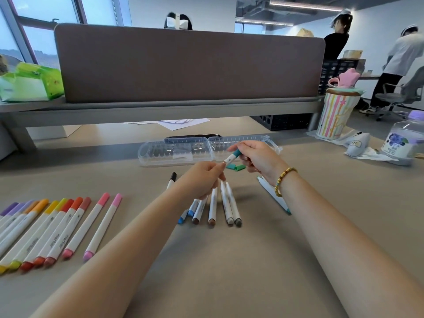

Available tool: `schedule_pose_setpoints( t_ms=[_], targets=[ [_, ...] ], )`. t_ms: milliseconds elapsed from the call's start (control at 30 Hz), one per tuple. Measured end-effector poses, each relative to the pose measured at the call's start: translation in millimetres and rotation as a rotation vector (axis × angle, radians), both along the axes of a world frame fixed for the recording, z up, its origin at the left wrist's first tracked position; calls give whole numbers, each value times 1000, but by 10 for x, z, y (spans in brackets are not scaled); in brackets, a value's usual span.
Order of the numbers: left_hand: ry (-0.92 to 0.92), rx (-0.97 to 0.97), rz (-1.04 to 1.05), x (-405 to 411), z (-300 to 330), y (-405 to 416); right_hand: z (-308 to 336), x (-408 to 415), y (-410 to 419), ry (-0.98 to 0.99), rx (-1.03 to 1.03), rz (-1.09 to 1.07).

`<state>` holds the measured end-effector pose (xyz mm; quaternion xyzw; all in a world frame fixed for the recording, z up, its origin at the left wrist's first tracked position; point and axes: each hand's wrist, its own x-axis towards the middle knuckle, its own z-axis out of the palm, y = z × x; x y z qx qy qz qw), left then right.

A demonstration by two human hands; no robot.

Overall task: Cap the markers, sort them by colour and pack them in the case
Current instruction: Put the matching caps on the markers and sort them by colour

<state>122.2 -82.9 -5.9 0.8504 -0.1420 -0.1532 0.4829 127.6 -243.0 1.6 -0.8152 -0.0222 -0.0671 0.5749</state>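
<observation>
While the clear marker case [174, 152] lies open on the desk [229, 260], both hands hold one teal-capped marker [232, 157] just above it: the left hand [204, 177] pinches its white end, the right hand [259, 157] grips its cap end.

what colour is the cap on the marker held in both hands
Teal, on the white-barrelled marker; the head view shows it.

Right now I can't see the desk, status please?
Both hands, left and right, hold the teal marker. Green caps loose beneath. Case open behind, nothing blocking.
</observation>
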Motion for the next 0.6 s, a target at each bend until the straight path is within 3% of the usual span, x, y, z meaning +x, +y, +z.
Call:
schedule_pose_setpoints(
  t_ms=[100, 233, 433, 600],
  targets=[
    [-55, -14, 30, -16, -7, -23, -1, 5, 64, -55, -52, -57],
    [5, -94, 22, -59, 38, -76, 5, -10, 159, -47, 51, -28],
    [-90, 323, -49, -13, 109, 27, -27, 6, 169, 60, -6, 17],
    [-276, 606, -36, 3, -85, -2, 36, 60, -209, 46, -320, -257]
  ],
)
